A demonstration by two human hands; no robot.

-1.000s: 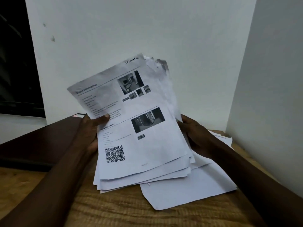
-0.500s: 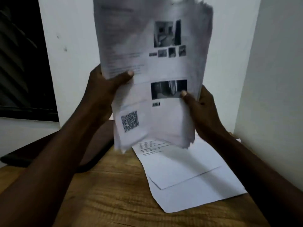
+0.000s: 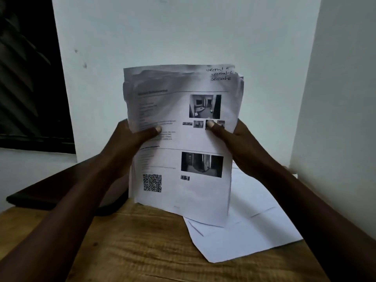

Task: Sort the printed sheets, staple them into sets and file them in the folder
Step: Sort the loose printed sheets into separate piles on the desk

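Left hand (image 3: 130, 139) and right hand (image 3: 238, 139) each pinched a side of the stack of printed sheets (image 3: 183, 163), thumbs in front, upright mid-frame with its bottom edge down at the wooden table (image 3: 142, 251). Tops looked ragged, so I'd say ease the grip and tap it square before sorting, clear of the loose sheets (image 3: 254, 235) at lower right.

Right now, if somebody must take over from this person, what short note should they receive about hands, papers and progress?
Left hand: grips the left edge of the stack of printed sheets, thumb in front.
Right hand: grips the right edge likewise.
The stack stands upright, its lower edge down at the loose sheets that lie flat on the wooden table. Handwritten section labels show at its top right corner. A dark flat thing, perhaps the folder, lies at the left.
Done: a stack is gathered in hand.
Left: sorting, stapling, filing. No stapler is in view.
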